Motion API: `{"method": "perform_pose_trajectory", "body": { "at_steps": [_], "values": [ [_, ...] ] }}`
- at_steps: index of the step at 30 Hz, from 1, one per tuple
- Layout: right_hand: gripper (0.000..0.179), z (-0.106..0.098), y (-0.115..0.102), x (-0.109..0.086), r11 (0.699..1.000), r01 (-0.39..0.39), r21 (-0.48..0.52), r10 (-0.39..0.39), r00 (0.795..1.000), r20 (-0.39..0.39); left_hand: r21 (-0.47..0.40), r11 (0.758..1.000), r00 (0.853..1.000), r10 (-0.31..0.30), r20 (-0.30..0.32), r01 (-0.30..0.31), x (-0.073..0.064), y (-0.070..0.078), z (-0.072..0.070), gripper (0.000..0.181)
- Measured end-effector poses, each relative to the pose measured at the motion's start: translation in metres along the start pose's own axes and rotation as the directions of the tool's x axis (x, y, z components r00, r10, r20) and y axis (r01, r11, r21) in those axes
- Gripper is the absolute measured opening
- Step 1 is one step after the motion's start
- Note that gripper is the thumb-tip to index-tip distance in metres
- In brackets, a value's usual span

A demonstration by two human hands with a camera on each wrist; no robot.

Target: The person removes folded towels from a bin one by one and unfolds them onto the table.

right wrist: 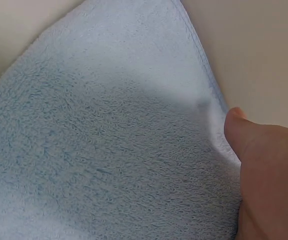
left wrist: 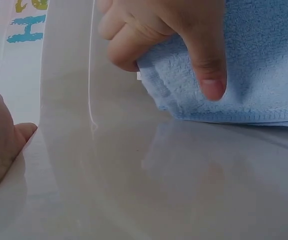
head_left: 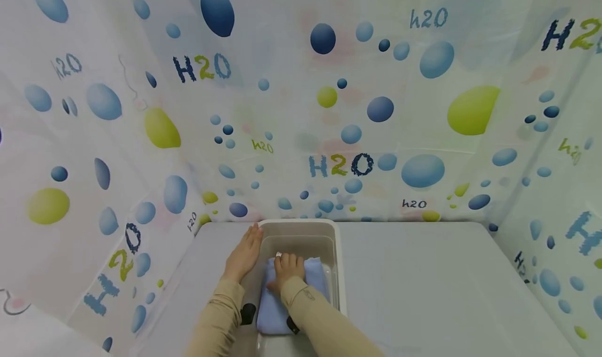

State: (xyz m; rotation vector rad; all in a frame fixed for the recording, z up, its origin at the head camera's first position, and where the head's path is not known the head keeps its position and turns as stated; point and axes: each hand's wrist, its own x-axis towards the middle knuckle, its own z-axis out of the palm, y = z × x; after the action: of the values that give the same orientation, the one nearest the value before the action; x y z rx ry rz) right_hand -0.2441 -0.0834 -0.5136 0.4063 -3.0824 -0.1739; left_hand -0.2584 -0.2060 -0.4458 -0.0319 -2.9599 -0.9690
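A folded light-blue terry towel (head_left: 273, 315) lies inside a beige plastic bin (head_left: 341, 273). My right hand (head_left: 288, 268) is on the towel's far part, its fingers bent over the far edge. In the left wrist view the right thumb (left wrist: 214, 85) presses on the towel near its stitched side edge, and a bit of white tag shows beside the fingers. My left hand (head_left: 244, 255) rests along the bin's left rim with its fingers straight. The right wrist view shows the towel's fluffy surface (right wrist: 98, 140) close up, with part of the right hand (right wrist: 274, 170) at its edge.
The bin stands on a pale tabletop (head_left: 423, 284), against a back curtain (head_left: 291, 116) printed with blue and green drops and H2O lettering. More of that curtain hangs on both sides. Small black devices (head_left: 247, 313) sit at the wrists of both beige sleeves.
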Motion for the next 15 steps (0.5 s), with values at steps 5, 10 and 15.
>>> {"method": "perform_pose_trajectory", "body": {
  "at_steps": [5,10,15],
  "values": [
    [0.080,-0.005,-0.001,0.002,1.000,-0.010,0.013,0.010,0.999,-0.034,0.012,1.000,1.000,0.008,0.009,-0.008,0.004,0.001,-0.003,0.066],
    [0.083,-0.008,-0.001,0.001,1.000,-0.013,0.000,0.013,0.999,-0.043,0.013,1.000,1.000,0.008,0.023,-0.008,0.003,0.000,-0.002,0.066],
    [0.083,-0.013,0.004,0.000,1.000,-0.021,-0.022,0.019,0.997,-0.074,-0.005,1.000,1.000,-0.002,0.027,0.002,0.004,0.001,0.001,0.065]
  ]
}}
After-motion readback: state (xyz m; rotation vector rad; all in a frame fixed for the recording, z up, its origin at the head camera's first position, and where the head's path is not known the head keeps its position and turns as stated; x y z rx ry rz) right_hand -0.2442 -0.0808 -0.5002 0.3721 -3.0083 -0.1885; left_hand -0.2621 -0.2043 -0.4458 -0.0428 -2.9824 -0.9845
